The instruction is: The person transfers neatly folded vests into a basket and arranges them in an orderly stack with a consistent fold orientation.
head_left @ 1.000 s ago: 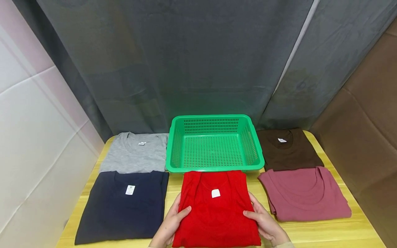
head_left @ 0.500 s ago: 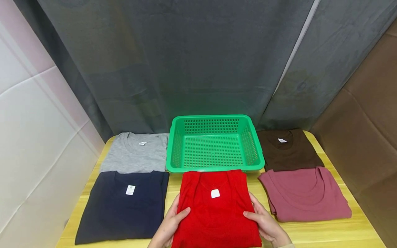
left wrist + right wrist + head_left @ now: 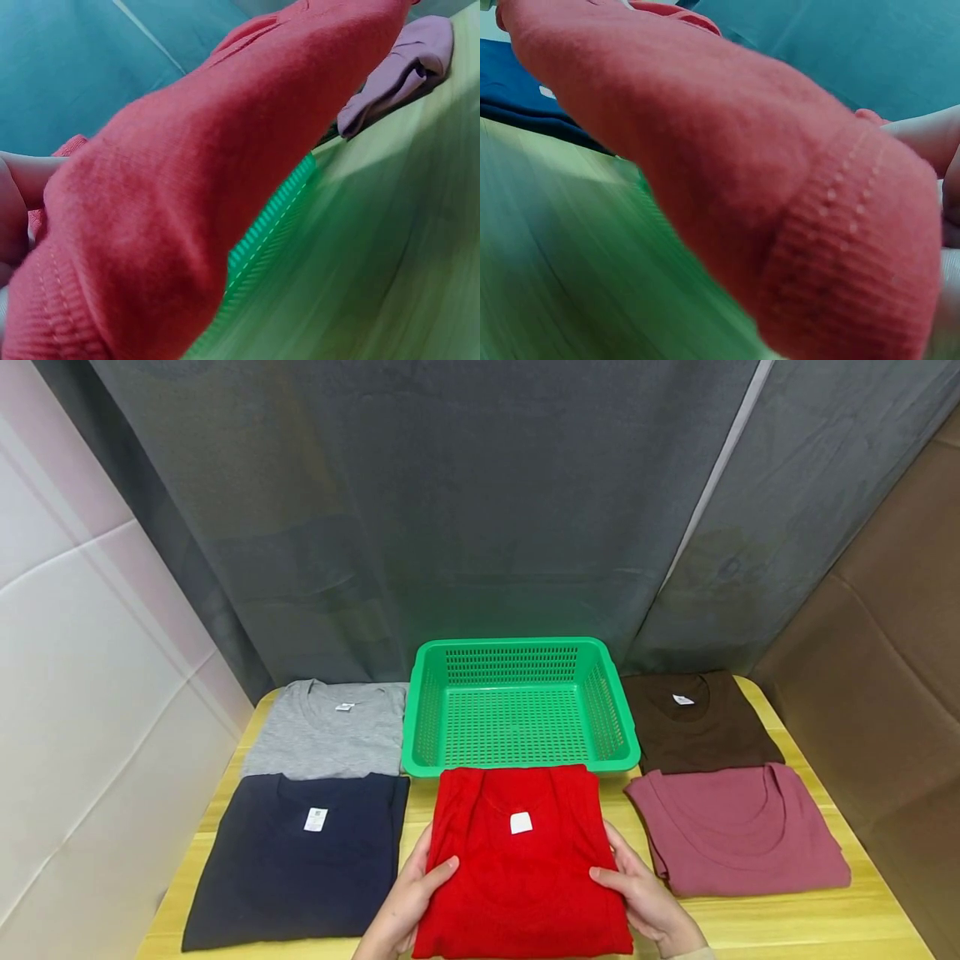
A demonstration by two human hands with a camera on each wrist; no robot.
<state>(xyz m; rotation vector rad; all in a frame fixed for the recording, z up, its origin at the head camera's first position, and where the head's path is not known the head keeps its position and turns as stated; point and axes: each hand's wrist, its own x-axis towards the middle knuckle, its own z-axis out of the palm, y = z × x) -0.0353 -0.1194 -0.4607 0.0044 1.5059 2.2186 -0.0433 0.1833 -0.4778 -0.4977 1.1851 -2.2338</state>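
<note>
A folded red shirt [image 3: 525,885] with a white neck label is held between my two hands, front and centre in the head view. My left hand [image 3: 401,902] grips its left side, thumb on top and fingers underneath. On the opposite side my right hand [image 3: 647,900] holds it the same way. Both wrist views show the shirt lifted off the wooden table, its underside sagging a little. The far edge of the shirt overlaps the front rim of a green plastic basket [image 3: 429,718] in the head view. Nothing lies in the basket.
On the left lie a folded grey shirt [image 3: 330,739] and a navy shirt [image 3: 300,868]. A brown shirt [image 3: 693,727] and a dusty pink shirt [image 3: 738,835] lie on the right. Behind the table [image 3: 795,927] hangs a grey curtain [image 3: 487,510].
The red shirt has shifted slightly forward and up in the head view, toward the basket. Both hands keep their hold, and the basket and other shirts stay put.
</note>
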